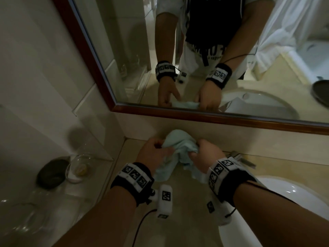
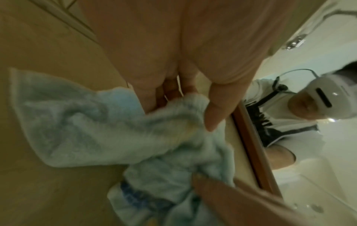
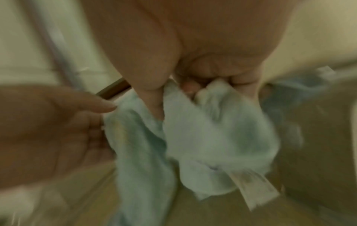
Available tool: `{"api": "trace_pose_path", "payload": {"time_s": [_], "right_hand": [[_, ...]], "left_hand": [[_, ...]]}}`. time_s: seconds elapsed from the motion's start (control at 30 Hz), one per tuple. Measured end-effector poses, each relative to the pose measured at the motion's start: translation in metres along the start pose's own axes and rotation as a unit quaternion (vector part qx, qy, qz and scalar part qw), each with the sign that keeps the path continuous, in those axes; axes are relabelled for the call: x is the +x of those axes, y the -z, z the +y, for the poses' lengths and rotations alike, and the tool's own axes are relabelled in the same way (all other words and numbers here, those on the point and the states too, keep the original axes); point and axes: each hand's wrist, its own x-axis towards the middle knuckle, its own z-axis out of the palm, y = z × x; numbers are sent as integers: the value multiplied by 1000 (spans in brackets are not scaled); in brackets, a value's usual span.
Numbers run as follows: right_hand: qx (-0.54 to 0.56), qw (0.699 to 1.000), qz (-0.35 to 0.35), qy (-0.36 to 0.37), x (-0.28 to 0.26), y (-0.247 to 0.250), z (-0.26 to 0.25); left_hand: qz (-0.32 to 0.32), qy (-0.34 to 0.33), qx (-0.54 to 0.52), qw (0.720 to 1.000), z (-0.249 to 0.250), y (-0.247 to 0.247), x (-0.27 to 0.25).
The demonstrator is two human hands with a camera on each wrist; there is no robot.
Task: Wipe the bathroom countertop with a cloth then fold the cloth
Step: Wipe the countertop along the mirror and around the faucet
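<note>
I've got both hands, left [image 1: 151, 152] and right [image 1: 204, 154], gripping the crumpled light-blue terry cloth [image 1: 178, 148] just above the beige desk [image 1: 187, 202].

Wood-framed mirror [image 1: 178, 114] on the wall above the counter. White basin [image 1: 277, 191] at lower right, metal tap [image 1: 238, 157] behind its rim. At left: dark oval stone-like lump [image 1: 51, 172] just beside a clear glass dish [image 1: 80, 166] (yellowish bit inside, unidentifiable). Larger clear glass [image 1: 23, 216] nearer the camera.
</note>
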Motion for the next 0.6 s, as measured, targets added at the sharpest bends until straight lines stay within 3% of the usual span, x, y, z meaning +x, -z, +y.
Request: {"api": "trace_pose_path", "payload": {"time_s": [0.1, 0.2, 0.27, 0.37, 0.5, 0.6], "right_hand": [[-6, 999, -43, -3, 4, -5, 6], [-86, 987, -138, 7, 2, -15, 8], [-80, 985, -149, -11, 3, -20, 10], [-19, 989, -140, -50, 8, -21, 14], [172, 968, -145, -114, 10, -24, 9], [273, 936, -154, -161, 6, -27, 9]], "left_hand": [[-28, 34, -31, 999, -3, -3, 7], [-57, 38, 37, 997, 2, -3, 5], [-47, 46, 81, 995, 2, -3, 9], [-43, 129, 57, 989, 2, -7, 14], [-123, 247, 21, 961, 2, -19, 6], [-176, 252, 46, 950, -7, -27, 1]]}}
